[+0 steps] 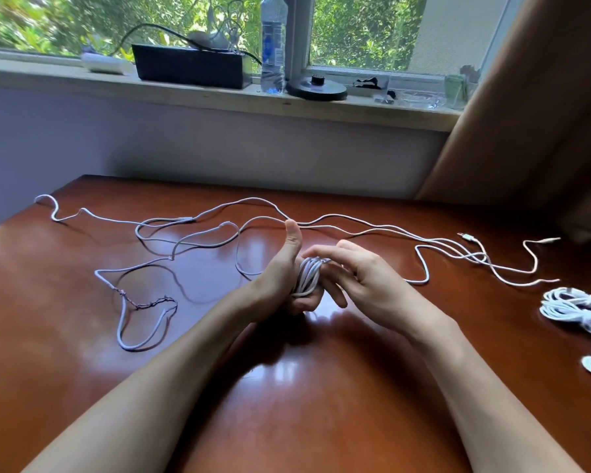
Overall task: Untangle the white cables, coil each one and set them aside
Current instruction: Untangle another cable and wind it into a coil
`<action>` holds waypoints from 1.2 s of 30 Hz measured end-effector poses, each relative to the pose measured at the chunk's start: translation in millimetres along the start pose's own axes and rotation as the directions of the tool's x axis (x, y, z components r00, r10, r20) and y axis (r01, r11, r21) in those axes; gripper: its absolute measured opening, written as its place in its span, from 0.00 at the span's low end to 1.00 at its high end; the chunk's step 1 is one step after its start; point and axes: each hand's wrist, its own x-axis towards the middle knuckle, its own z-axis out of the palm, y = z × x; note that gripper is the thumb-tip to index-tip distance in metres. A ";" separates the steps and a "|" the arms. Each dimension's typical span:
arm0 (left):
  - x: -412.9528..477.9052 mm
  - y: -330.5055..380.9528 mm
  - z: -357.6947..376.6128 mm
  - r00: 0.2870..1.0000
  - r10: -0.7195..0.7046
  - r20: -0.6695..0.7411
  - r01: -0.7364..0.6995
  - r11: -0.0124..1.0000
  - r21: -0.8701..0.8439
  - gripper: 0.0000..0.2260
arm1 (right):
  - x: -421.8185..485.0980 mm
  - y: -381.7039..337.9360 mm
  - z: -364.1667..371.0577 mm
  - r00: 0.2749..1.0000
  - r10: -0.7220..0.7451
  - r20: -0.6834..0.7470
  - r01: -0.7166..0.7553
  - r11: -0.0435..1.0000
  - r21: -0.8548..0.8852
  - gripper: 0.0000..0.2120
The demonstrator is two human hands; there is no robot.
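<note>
White coil [307, 278] wound round left hand [280, 271], fingers gripping it, thumb up. Right hand [362, 278] pinches its top strand. Loose cables [191, 220] sprawl beyond both hands, toward the table's [321, 387] far edge. Finished coils [577, 312] well right, at the edge. Polished tabletop shows between forearms.
</note>
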 end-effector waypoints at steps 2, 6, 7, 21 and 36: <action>0.5 1.2 -0.3 0.998 -0.025 -0.055 0.021 0.998 -0.066 0.57 | 1.2 1.2 0.9 0.999 0.010 -0.036 -0.010 1.000 -0.019 0.12; 3.9 2.0 -2.5 0.991 -0.052 -0.123 0.025 0.979 -0.205 0.51 | 2.5 4.6 2.1 0.991 -0.025 -0.131 0.010 0.993 -0.117 0.08; 4.8 1.7 -3.5 0.990 -0.054 -0.133 0.023 0.974 -0.225 0.51 | 2.8 4.6 2.2 0.987 -0.035 -0.155 0.013 0.990 -0.139 0.08; 12.3 2.5 0.5 0.936 0.148 -0.318 -0.240 0.932 -0.272 0.18 | 5.7 16.7 13.4 0.950 0.153 -0.272 -0.187 0.977 -0.103 0.07; 13.6 -15.3 1.5 0.765 0.409 -0.498 -0.232 0.896 0.379 0.04 | 7.2 12.5 9.9 0.835 0.364 -0.413 -0.336 0.931 0.142 0.11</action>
